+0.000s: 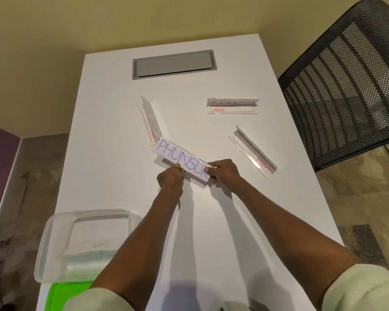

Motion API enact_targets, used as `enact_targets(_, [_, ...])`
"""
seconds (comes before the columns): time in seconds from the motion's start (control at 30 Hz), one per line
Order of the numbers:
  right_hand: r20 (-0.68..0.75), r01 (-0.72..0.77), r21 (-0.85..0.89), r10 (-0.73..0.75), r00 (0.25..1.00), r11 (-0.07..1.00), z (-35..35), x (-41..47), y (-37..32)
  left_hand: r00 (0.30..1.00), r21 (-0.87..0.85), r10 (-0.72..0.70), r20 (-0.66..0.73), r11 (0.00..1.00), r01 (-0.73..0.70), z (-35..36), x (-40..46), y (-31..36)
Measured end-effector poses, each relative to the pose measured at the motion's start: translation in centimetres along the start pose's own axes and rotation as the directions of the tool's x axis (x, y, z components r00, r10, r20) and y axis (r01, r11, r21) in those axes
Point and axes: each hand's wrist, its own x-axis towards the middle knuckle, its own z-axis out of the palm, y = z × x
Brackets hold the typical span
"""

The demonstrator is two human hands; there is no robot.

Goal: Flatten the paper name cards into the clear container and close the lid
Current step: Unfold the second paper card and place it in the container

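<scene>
Name card point(182, 158) lies diagonally, far-left to near-right, pinched by both hands.

Container point(54, 243) near left on table point(234, 221), holders point(253, 151) beyond.

Your white desk point(245, 221) and what sits on it.

You have a grey recessed panel point(174, 65) set into the far end of the desk. Nearer you, three clear plastic holders lie on the surface: the left holder point(150, 122) with a handwritten card in it, the far holder point(233, 106) also with a card, and the right holder point(253, 152) with no card visible. At your near left corner sits the clear container point(54, 250), papers inside, and a green lid point(65, 295) lies just beside it at the desk's edge.
</scene>
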Motion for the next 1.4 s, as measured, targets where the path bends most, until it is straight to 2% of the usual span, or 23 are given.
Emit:
enact_targets(0.1, [-0.052,0.089,-0.107,-0.095,0.994,0.99,-0.4,0.5,0.3,0.995,-0.071,-0.103,-0.001,0.992,0.103,-0.5,0.3,-1.6])
enact_targets(0.2, [-0.046,0.119,-0.224,-0.133,0.99,0.967,-0.8,1.0,0.8,0.987,-0.02,-0.132,0.092,0.991,0.134,-0.7,0.6,-3.0])
enact_targets(0.27, [-0.052,0.111,-0.252,-0.128,0.99,0.961,-1.0,1.5,1.1,0.987,-0.032,-0.159,0.03,0.987,0.16,-0.5,0.3,-3.4])
enact_targets(0.33, [-0.051,0.112,-0.268,-0.13,0.99,0.957,-1.3,1.9,1.2,0.986,-0.012,-0.164,0.019,0.986,0.164,-0.4,0.1,-3.7])
enact_targets(0.4, [-0.046,0.117,-0.279,-0.135,0.99,0.953,-1.5,2.0,1.3,0.982,0.009,-0.166,0.09,0.986,0.166,-0.4,0.3,-4.3])
enact_targets(0.5, [-0.04,0.109,-0.23,-0.121,0.992,0.967,-2.1,2.4,1.6,0.963,0.005,-0.239,0.121,0.971,0.24,-0.5,0.8,-4.9])
enact_targets(0.67, [-0.026,0.13,-0.242,-0.14,0.99,0.962,-2.4,3.0,2.2,0.929,-0.009,-0.301,0.215,0.951,0.311,-0.9,1.2,-5.2])
enact_targets(0.87, [-0.022,0.136,-0.267,-0.147,0.989,0.954,-2.4,3.1,2.5,0.93,0.002,-0.321,0.177,0.945,0.326,-1.9,1.0,-4.5])
enact_targets(0.97, [-0.033,0.125,-0.269,-0.139,0.99,0.955,-2.4,3.2,2.6,0.943,0.05,-0.278,0.182,0.961,0.274,-2.8,0.9,-4.1])
enact_targets(1.03, [-0.023,0.13,-0.265,-0.141,0.99,0.955,-2.5,3.2,2.7,0.966,0.189,-0.207,0.152,0.966,0.177,-3.5,0.7,-3.8])
enact_targets(1.13, [0.01,0.133,-0.296,-0.136,0.991,0.946,-2.8,3.5,2.4,0.997,0.388,-0.04,0.068,0.922,0.011,-4.4,0.2,-2.9])
enact_targets(1.23, [0.081,0.17,-0.465,-0.15,0.985,0.869,-3.1,3.5,1.7,0.989,0.617,0.135,0.052,0.775,-0.138,-5.4,0.9,-1.6])
enact_targets(1.33, [0.12,0.193,-0.522,-0.153,0.981,0.831,-3.7,3.5,1.4,0.977,0.709,0.197,0.087,0.676,-0.199,-6.8,1.9,-0.9])
enact_targets(1.4, [0.111,0.207,-0.555,-0.175,0.978,0.806,-4.0,3.6,1.6,0.942,0.782,0.318,0.105,0.559,-0.276,-7.4,2.0,-0.6])
